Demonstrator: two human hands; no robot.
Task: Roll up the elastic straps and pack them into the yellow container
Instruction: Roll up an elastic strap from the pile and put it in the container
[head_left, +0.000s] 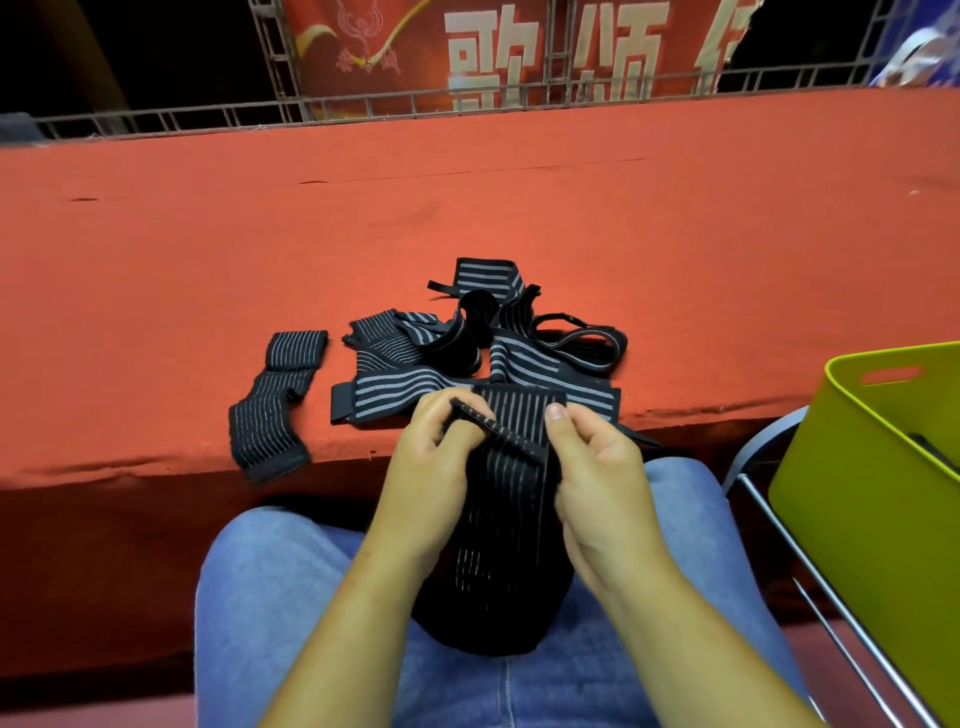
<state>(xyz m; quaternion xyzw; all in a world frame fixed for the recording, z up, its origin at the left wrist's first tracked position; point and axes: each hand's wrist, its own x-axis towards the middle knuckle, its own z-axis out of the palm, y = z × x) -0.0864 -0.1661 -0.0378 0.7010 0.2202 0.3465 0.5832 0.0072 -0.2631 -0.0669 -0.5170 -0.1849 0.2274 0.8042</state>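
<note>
the elastic strap (511, 499) between the hands is black with thin pale lengthwise stripes. the pile of straps (467, 348) is black with broader grey-white stripes. the carpeted ledge (467, 208) is orange-red, the container (852, 519) yellow-green, the jeans (270, 597) blue, the banner (415, 47) red with cream characters.

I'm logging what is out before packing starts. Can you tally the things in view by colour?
Black striped: 1 strap held in both hands, 1 lone strap left of 1 tangled pile, its strap count unclear.
Yellow-green: 1 container.
Red: 1 table cover.
Total: 5.
</note>
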